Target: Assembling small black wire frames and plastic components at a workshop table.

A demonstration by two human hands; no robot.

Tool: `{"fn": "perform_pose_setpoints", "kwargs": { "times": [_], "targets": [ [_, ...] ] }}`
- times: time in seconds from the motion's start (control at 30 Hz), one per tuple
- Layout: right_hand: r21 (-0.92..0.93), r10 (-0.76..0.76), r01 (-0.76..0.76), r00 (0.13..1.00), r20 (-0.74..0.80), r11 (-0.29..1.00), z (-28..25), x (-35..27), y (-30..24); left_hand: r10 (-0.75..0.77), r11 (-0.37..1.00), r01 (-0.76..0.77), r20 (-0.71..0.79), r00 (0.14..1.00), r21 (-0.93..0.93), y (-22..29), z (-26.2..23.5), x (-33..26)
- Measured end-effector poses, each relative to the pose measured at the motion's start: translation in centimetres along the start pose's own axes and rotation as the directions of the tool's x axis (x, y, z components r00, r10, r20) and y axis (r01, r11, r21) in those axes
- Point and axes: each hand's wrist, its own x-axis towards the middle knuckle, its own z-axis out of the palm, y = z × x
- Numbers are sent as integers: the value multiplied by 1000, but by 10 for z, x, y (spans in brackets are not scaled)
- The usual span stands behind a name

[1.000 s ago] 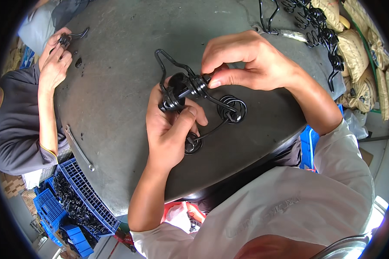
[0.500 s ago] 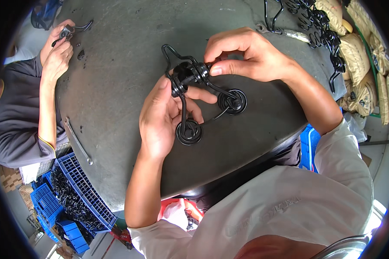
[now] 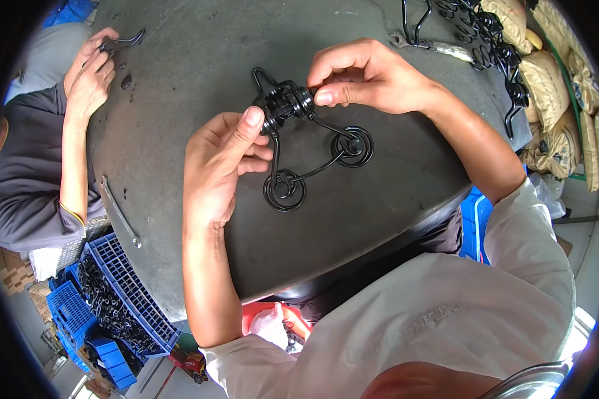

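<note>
Over the dark tabletop (image 3: 412, 173), I hold a black bent-wire frame (image 3: 318, 166) that looks like a bicycle saddle undercarriage. It has a coil spring at each near corner and a black clamp (image 3: 286, 104) across its middle. My left hand (image 3: 213, 163) grips the clamp's left end, with the thumb on top and the fingers behind it. The thumb and bent fingers of my right hand (image 3: 376, 76) pinch the clamp's right end, probably at a nut or bolt end that the fingertips hide.
Across the left side, a co-worker's hands (image 3: 93, 80) hold a small black part. A wrench (image 3: 120, 216) lies at the left edge, another wrench (image 3: 439, 48) at the back right beside several black spring frames (image 3: 496, 40). Blue crates (image 3: 133, 289) of black parts stand lower left; sacks (image 3: 546, 86) at right.
My left hand has shifted left and up from beneath the frame to the clamp's end. The frame has turned slightly and moved a little up. My right hand stays at the right end.
</note>
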Motion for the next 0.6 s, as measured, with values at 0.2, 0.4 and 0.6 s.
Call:
{"fn": "perform_pose_setpoints", "kwargs": {
  "times": [0.2, 0.4, 0.6],
  "targets": [
    [-12, -7, 7, 1000, -12, 1000, -1, -1, -2, 32, 998, -33, -27, 999, -51, 1, -8, 1],
    [-24, -29, 28, 999, -18, 999, 1, 0, 0, 24, 994, -18, 54, 998, -105, 6, -18, -4],
    [-23, -54, 54, 998, -18, 998, 2, 0, 1, 57, 997, -53, 74, 996, -62, 3, -20, -5]
  ]
}}
